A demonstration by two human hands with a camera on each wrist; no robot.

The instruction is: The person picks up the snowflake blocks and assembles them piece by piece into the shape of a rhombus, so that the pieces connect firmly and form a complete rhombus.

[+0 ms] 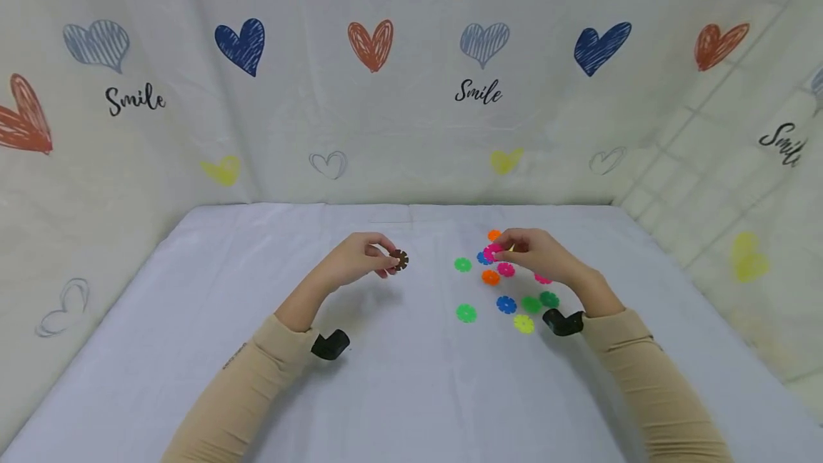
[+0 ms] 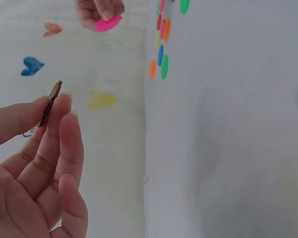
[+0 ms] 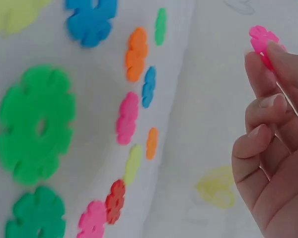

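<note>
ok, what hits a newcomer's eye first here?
Bright notched discs scattered right of centre on the white tabletop stand out first. Among them, the right hand pinches a pink disc; left of them, the left hand pinches a brown disc. Behind, coloured hearts dot the pale backdrop.

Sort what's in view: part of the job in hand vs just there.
In the job:
- brown disc, pinched by left hand
- pink disc, pinched by right hand
- loose coloured discs on the table, probably

Just there:
- white tablecloth
- heart-print backdrop
- black wrist devices
</note>
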